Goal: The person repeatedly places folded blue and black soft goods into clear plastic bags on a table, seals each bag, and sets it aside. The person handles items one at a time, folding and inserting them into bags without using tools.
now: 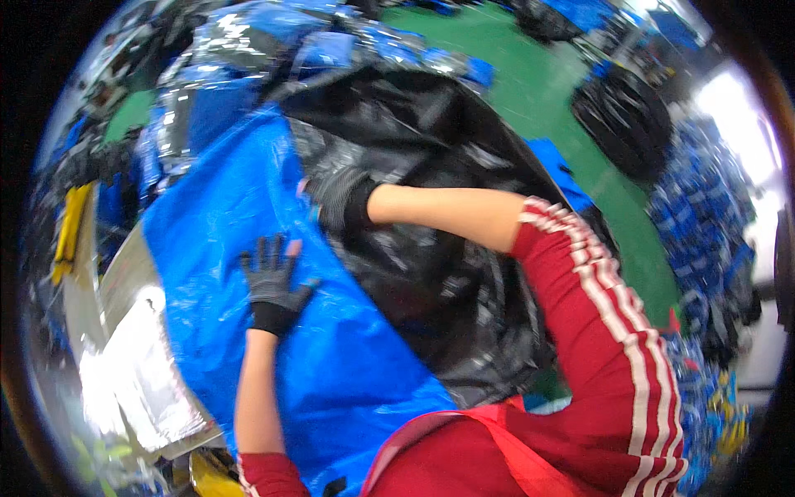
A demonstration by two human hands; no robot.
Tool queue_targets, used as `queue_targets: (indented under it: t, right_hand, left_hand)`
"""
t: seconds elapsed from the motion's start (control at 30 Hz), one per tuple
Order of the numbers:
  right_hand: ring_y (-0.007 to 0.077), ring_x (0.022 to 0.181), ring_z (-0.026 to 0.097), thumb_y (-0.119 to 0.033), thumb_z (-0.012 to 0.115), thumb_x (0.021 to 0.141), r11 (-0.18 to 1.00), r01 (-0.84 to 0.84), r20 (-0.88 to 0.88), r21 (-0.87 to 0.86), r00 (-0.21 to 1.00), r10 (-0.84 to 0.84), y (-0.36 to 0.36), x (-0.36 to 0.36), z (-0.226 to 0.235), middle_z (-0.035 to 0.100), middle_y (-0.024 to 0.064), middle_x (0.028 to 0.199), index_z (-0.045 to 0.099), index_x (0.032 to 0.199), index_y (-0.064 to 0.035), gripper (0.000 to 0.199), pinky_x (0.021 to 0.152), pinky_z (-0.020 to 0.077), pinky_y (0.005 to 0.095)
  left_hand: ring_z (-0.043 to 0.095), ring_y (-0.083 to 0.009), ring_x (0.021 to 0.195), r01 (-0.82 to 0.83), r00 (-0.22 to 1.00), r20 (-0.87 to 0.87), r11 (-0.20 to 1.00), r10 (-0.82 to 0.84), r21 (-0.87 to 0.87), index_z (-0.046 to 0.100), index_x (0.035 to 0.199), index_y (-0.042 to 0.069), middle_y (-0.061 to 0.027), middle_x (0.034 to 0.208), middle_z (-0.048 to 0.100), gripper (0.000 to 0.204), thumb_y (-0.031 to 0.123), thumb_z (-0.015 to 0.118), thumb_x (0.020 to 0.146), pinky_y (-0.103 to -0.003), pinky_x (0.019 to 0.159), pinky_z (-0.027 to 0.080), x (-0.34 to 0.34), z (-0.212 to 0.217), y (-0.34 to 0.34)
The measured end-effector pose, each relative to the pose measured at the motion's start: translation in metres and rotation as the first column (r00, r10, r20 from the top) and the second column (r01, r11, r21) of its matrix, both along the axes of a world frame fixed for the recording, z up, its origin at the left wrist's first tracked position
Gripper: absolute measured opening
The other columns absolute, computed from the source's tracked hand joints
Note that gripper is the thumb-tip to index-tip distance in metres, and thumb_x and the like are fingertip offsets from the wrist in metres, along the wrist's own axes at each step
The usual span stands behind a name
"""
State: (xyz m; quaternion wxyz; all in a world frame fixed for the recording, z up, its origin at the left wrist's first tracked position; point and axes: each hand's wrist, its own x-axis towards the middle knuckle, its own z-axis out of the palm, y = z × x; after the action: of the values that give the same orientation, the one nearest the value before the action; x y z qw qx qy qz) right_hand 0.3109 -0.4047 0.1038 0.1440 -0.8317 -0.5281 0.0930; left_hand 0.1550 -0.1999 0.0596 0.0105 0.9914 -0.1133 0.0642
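A large plastic sheet spreads before me, with a bright blue part (211,207) on the left and a glossy black part (447,273) on the right. Their shared edge slants down to the right. Flat on the blue part lies my left hand (276,282), in a dark grey glove, fingers spread. My right hand (341,201), gloved alike, is at that edge, its fingers drawn together and bent over the sheet. Their tips are partly hidden and slightly blurred. Creases run across both the blue and the black material.
Clear-wrapped blue and black bundles (240,50) are heaped beyond the sheet. A shiny silvery surface (141,348) borders it on the left, near a yellow strip (73,228). To the right are green floor (530,83), a black bundle (621,120) and a blue patterned pile (704,207).
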Motion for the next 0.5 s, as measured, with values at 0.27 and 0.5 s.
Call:
queue_targets:
  t: [0.27, 0.5]
  right_hand:
    - [0.0347, 0.085, 0.064, -0.050, 0.059, 0.081, 0.694, 0.277, -0.110, -0.664, 0.883, -0.457, -0.282, -0.117, 0.048, 0.067, 0.0157, 0.093, 0.069, 0.099, -0.0107, 0.045, 0.073, 0.0515, 0.0414]
    - [0.0346, 0.091, 0.058, -0.028, 0.065, 0.076, 0.939, 0.091, 0.619, 0.331, 0.731, -0.288, -0.106, -0.017, 0.100, 0.060, 0.0177, 0.098, 0.056, 0.117, -0.0090, 0.046, 0.075, 0.0469, 0.0457]
  left_hand:
    - [0.018, -0.0335, 0.141, 0.012, 0.996, 0.081, 0.991, -0.024, 0.135, 0.035, 0.144, 0.019, -0.0131, 0.152, 0.026, 0.074, 0.056, 0.053, 0.083, -0.058, 0.111, 0.005, 0.017, -0.029, 0.031]
    - [0.029, -0.0367, 0.137, -0.169, 0.983, 0.092, 0.974, 0.156, 0.151, 0.037, 0.141, 0.015, -0.0145, 0.146, 0.036, 0.066, 0.045, 0.054, 0.085, -0.061, 0.108, 0.016, 0.012, -0.004, -0.017]
